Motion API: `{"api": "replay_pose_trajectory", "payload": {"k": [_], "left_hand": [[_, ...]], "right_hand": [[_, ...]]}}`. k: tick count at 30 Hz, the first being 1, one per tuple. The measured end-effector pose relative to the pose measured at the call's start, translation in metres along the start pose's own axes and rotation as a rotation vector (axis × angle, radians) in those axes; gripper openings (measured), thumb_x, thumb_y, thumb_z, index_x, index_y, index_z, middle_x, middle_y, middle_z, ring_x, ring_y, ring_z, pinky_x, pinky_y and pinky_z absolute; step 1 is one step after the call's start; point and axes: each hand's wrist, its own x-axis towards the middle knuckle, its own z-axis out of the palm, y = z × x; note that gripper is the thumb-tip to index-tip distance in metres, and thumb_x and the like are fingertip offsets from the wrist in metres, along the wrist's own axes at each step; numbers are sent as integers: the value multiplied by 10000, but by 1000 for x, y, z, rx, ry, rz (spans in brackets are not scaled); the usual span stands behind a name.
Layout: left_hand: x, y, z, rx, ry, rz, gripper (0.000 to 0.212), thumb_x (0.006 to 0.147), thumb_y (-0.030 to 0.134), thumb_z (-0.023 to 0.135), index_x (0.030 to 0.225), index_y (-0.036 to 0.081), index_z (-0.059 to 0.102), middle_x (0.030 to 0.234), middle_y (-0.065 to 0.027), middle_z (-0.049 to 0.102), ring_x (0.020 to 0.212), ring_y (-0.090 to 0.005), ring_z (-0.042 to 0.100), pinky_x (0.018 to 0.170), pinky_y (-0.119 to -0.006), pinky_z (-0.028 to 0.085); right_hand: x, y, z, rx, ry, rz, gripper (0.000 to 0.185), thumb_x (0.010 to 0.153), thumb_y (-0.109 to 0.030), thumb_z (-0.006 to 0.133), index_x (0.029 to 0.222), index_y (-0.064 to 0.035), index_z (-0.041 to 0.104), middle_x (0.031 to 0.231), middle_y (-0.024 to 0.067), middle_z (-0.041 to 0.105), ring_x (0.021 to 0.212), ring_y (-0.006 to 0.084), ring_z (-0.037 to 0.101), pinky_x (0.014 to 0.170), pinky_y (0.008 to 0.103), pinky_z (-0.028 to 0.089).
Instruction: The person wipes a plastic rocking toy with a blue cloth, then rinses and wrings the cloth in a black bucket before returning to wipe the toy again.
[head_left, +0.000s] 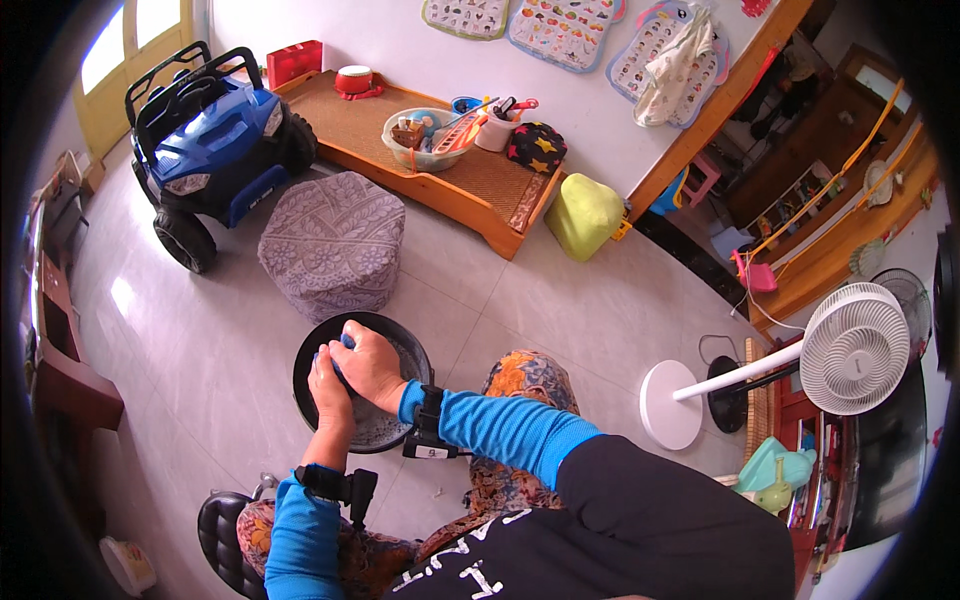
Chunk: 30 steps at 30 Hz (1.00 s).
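Note:
My left hand (331, 390) and my right hand (369, 365) are pressed together over a round black basin (424, 352) on the floor. Between them they squeeze a dark blue cloth (346, 342), of which only small parts show. Sudsy water (379, 426) lies in the basin below my wrists. Both forearms wear blue sleeves with black straps. The fingers of both hands are curled around the cloth, and most of it is hidden.
A stool with a grey patterned cover (334, 240) stands just beyond the basin. Farther off are a blue toy car (217, 135) and a low wooden bed (442, 196) holding toys. A white fan (671, 405) stands at the right, a black tufted seat (225, 540) at lower left.

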Motion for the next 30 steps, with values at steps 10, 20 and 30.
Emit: {"api": "replay_pose_trajectory", "payload": {"k": [10,20,30], "left_hand": [[-5,15,4,-142,-93,-513,331,842,468,456,932,178,587,810,-15,595,675,-162,571,470,-304,401],[7,-12,-13,-135,-421,-552,203,834,362,419,752,200,511,632,2,492,441,-143,438,327,-240,239],[7,-13,-18,-170,-392,-754,175,806,343,530,765,176,564,734,-31,586,559,-170,543,388,-247,352]], "right_hand": [[5,17,-4,-214,-94,-264,209,817,-249,578,783,-53,514,799,167,610,773,390,592,644,475,456],[5,15,-15,-333,-305,-479,212,820,-253,561,791,-46,531,798,158,580,762,382,585,643,451,465],[4,14,-15,-388,-410,-630,211,819,-248,554,774,-42,543,791,147,583,755,355,598,654,439,478]]}}
